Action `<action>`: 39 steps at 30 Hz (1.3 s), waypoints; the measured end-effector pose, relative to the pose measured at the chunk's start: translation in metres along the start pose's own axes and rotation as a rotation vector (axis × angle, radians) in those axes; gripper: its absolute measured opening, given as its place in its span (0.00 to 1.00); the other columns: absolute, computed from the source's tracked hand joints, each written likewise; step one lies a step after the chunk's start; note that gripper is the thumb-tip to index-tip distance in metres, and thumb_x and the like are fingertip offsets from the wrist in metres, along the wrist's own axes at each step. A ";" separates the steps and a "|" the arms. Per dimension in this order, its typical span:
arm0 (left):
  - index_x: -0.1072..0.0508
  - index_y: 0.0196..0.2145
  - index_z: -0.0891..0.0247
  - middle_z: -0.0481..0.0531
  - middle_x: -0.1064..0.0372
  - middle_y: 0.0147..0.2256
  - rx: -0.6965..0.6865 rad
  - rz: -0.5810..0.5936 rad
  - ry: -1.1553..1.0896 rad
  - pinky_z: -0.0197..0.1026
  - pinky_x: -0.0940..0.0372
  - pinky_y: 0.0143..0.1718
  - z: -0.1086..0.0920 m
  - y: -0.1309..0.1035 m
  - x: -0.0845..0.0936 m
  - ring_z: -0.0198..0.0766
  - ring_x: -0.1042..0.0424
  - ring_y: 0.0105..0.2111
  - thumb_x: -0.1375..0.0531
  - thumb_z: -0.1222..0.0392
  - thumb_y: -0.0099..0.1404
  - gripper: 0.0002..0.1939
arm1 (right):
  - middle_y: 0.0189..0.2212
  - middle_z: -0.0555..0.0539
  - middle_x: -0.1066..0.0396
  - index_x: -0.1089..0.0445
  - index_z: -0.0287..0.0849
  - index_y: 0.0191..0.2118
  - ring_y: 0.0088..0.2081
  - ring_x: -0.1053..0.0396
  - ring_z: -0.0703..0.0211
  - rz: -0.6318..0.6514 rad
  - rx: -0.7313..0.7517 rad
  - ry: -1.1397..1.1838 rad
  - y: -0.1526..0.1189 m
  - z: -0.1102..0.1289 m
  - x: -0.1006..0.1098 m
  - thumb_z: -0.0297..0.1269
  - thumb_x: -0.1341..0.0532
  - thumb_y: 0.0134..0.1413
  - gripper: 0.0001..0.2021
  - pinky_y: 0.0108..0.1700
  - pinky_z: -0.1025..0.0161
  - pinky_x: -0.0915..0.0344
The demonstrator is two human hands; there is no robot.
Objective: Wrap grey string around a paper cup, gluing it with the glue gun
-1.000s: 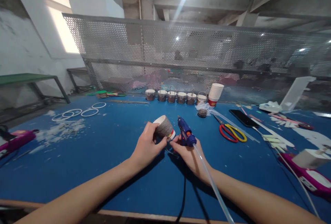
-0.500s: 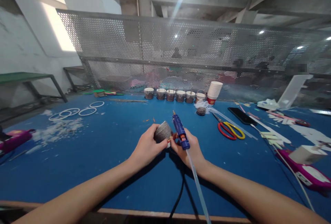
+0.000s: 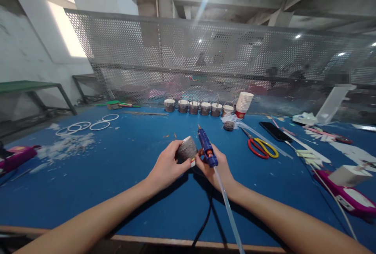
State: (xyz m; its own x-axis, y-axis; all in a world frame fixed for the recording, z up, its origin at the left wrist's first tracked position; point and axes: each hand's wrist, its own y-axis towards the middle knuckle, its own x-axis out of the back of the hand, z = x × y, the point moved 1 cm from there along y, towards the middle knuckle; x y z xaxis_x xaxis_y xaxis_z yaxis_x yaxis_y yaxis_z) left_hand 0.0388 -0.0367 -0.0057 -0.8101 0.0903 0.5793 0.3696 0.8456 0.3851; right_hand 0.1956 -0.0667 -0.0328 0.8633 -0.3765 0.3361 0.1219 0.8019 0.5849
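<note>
My left hand (image 3: 169, 164) is wrapped round a small paper cup (image 3: 187, 149) covered in grey-brown cord, tilted just above the blue table. On the cup's right side, my right hand (image 3: 217, 168) touches it near the bottom with its fingertips. A blue glue gun (image 3: 207, 146) is held in my right hand, its nozzle pointing up and away from me. The clear glue stick (image 3: 228, 207) trails from its back end towards me. My right fingers are partly hidden behind the gun.
Several wrapped cups (image 3: 194, 108) line the back, beside stacked paper cups (image 3: 244, 104). A cord ball (image 3: 228, 126), scissors (image 3: 261, 147) and a phone (image 3: 275, 132) lie to the right. White rings (image 3: 100, 125) lie left; a magenta power strip (image 3: 346, 197) sits right.
The wrapped cup has turned and shifted slightly to the right in my left hand. The glue gun has also moved a little to the right with my right hand.
</note>
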 end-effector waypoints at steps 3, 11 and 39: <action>0.33 0.42 0.63 0.50 0.34 0.34 -0.015 0.001 0.001 0.39 0.39 0.31 0.001 0.000 0.000 0.37 0.36 0.30 0.42 0.58 0.54 0.16 | 0.23 0.52 0.33 0.38 0.44 0.30 0.24 0.37 0.62 -0.001 -0.014 0.003 0.000 0.001 0.000 0.35 0.40 0.50 0.04 0.29 0.66 0.39; 0.34 0.42 0.64 0.49 0.37 0.33 0.014 0.039 -0.096 0.38 0.41 0.29 0.000 -0.001 0.004 0.35 0.38 0.28 0.44 0.59 0.53 0.18 | 0.23 0.53 0.36 0.39 0.43 0.29 0.24 0.39 0.63 0.009 -0.038 0.045 0.000 0.004 0.003 0.36 0.41 0.51 0.05 0.29 0.66 0.41; 0.33 0.39 0.62 0.47 0.33 0.31 0.162 0.128 -0.453 0.40 0.35 0.33 0.006 0.004 0.007 0.36 0.32 0.30 0.38 0.59 0.49 0.17 | 0.25 0.48 0.30 0.33 0.40 0.32 0.27 0.33 0.58 0.019 -0.271 0.242 0.003 -0.002 0.013 0.51 0.39 0.52 0.16 0.32 0.62 0.35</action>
State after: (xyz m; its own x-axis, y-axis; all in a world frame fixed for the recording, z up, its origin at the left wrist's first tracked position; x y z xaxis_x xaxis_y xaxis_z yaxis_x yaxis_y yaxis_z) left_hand 0.0320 -0.0297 -0.0040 -0.8923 0.3883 0.2303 0.4331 0.8802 0.1938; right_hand 0.2085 -0.0681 -0.0282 0.9536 -0.2657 0.1420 0.2020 0.9136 0.3528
